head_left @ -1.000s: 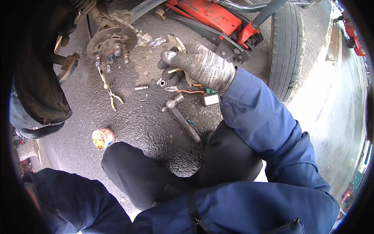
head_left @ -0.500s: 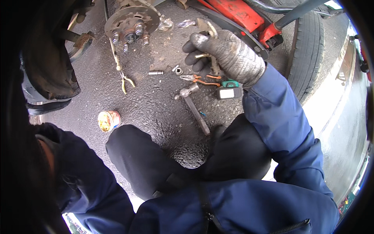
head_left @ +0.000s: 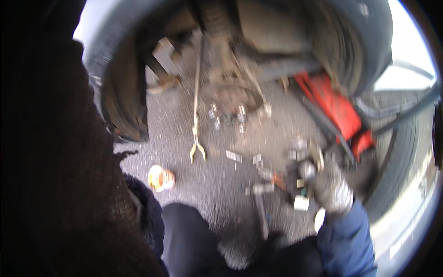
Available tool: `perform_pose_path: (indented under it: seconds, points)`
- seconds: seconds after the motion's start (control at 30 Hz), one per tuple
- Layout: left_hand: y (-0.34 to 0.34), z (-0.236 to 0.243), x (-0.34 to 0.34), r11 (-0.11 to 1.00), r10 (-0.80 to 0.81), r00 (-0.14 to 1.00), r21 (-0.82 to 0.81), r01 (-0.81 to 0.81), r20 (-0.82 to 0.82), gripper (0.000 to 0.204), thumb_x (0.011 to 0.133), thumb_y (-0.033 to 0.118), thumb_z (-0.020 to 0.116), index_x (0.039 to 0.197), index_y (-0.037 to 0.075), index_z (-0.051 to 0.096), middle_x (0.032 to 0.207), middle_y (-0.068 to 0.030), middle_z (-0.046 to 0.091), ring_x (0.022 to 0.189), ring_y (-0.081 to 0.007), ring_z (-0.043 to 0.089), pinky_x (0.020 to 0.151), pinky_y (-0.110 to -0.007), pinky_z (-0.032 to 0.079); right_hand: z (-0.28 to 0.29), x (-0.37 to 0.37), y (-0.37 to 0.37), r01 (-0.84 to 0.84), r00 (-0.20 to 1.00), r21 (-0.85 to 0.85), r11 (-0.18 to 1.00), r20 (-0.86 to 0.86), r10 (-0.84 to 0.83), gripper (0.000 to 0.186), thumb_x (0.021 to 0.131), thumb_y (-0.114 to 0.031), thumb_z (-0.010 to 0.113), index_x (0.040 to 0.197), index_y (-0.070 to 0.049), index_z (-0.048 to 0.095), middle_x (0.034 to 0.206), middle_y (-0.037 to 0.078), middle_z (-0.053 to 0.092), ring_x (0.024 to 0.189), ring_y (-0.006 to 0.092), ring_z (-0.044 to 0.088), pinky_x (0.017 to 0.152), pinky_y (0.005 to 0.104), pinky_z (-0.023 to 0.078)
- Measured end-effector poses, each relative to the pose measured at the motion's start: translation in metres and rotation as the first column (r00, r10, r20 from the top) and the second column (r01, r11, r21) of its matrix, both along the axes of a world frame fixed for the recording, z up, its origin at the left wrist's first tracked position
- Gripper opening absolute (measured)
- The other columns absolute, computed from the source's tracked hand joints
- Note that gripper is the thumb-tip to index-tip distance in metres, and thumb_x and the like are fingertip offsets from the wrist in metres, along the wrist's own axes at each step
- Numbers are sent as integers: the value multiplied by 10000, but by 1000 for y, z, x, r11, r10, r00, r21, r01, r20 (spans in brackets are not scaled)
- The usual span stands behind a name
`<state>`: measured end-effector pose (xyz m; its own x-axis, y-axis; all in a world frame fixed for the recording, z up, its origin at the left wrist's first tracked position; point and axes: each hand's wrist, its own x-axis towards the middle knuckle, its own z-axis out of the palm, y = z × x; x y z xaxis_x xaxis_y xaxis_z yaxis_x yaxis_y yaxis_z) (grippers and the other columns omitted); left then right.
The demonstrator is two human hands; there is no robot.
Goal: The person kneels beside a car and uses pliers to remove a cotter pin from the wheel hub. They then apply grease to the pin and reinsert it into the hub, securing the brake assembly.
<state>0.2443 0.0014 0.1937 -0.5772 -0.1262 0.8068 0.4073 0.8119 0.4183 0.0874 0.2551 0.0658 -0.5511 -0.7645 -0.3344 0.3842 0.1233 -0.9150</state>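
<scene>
Motion blurs the view. My right hand [head_left: 325, 184], in a grey glove, is closed around a pale, curved metal part [head_left: 320, 157]. Nearby on the asphalt are orange-handled pliers [head_left: 278, 180], a hammer [head_left: 261, 207], a green-and-black tool battery [head_left: 301, 202] and small sockets [head_left: 234, 156]. Above them is a wheel hub [head_left: 224, 94] with nuts on its studs, and yellow-handled pliers [head_left: 198, 150] hang from a long line left of it. An open tub [head_left: 161, 178] of yellowish substance sits at lower left. I cannot see my left hand; a dark shape fills the left side.
A vehicle's wheel arch [head_left: 108, 87] spans the top. A red floor jack [head_left: 334, 104] reaches under it at the right, beside an upright-treaded tyre [head_left: 394, 157]. My bent knees [head_left: 187, 231] are at the bottom.
The view has swung up and left, bringing in the whole wheel arch. My right hand, still holding the part, sits lower in the picture. A dark shape now covers much of the left.
</scene>
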Motion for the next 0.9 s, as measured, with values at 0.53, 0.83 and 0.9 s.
perform_pose_path:
  seconds: [0.53, 0.83, 0.9]
  points:
    - [27, -42, 6, 993, -93, 995, 73, 90, 41, 235, 907, 190, 639, 1084, 39, 601, 1009, -134, 656, 854, -210, 662, 756, -360, 575, -21, -8, 4, 18, 995, -11, 1000, -101, -19, 503, 925, -467, 584, 1067, 14, 621, 854, 92, 671, 688, 130, 639, 594, 262, 527]
    - [37, -56, -27, 962, -200, 979, 200, 188, 40, 222, 907, 169, 641, 1083, 39, 603, 1018, -139, 659, 856, -209, 669, 765, -356, 579, -35, -22, 12, 109, 988, 110, 988, -125, -95, 335, 947, -317, 619, 1023, 9, 623, 721, 42, 655, 560, 77, 593, 495, 218, 473]
    - [42, -69, -42, 935, -253, 967, 267, 232, 44, 219, 907, 164, 641, 1083, 39, 603, 1020, -140, 660, 857, -208, 670, 767, -356, 580, -39, -27, 12, 108, 980, 124, 986, -178, -85, 308, 945, -304, 628, 962, 3, 632, 713, 24, 635, 582, 61, 566, 511, 224, 451]
